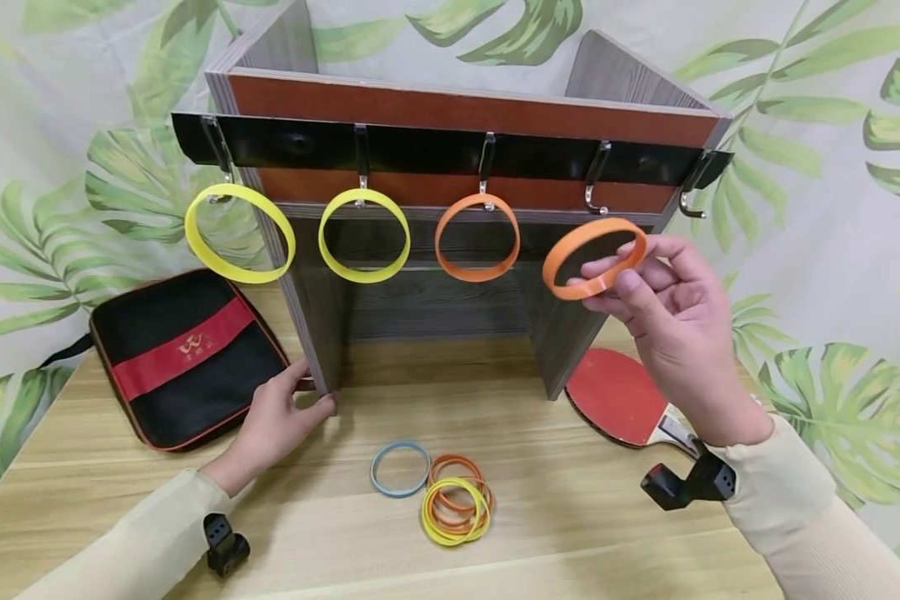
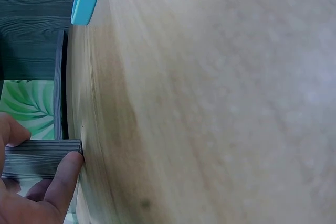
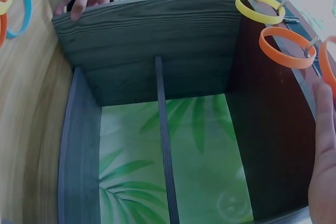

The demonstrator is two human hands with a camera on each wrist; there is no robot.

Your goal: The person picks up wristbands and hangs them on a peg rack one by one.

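Note:
My right hand [image 1: 678,321] pinches an orange silicone wristband [image 1: 570,242] between thumb and fingers, just below the fourth hook [image 1: 595,187] of a black hook rail [image 1: 420,150]. Two yellow wristbands [image 1: 365,276] and one orange wristband [image 1: 477,275] hang from the three hooks to its left. Low on the left, my left hand [image 1: 273,425] grips the foot of the grey wooden stand's side panel [image 2: 42,156], with thumb and fingers on opposite faces. A blue wristband [image 1: 376,483] lies on the table beside a loose pile of orange and yellow wristbands [image 1: 450,540].
A black zip case [image 1: 180,400] with a red stripe lies left of the stand. On the right, a red table tennis bat [image 1: 618,396] lies partly behind my right wrist. The fifth hook [image 1: 690,200] at the rail's right end holds nothing.

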